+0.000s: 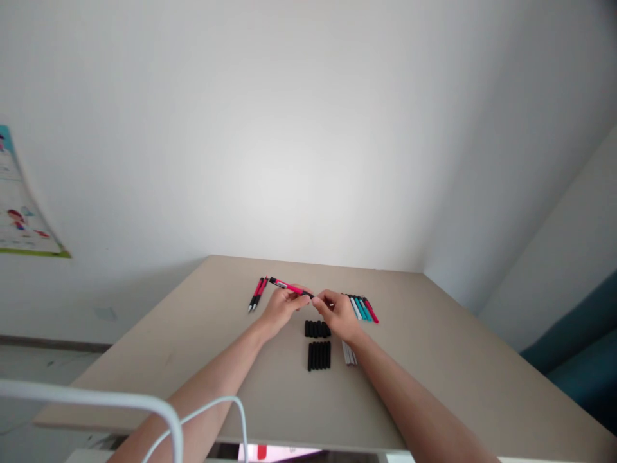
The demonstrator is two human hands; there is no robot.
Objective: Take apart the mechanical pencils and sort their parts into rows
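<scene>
A red pen (295, 289) with a black end and a black grip is held up over the table between both hands. My left hand (281, 308) is closed around its barrel, thumb lying along it. At the pen's lower right end, the fingers of my right hand (338, 314) are pinched together. Whether a small part sits between those fingers is hidden. Under the hands lie two rows of short black tubes, the upper row (317, 329) close to my right hand and the lower row (319, 356) nearer me. Thin whitish rods (349, 354) show partly beneath my right wrist.
Two red and black pens (258, 294) with light tips lie at the left. White, teal and red pen barrels (361, 308) lie in a row behind my right hand. White curved tubing (176, 421) crosses the lower left. The table (193, 334) meets a white wall.
</scene>
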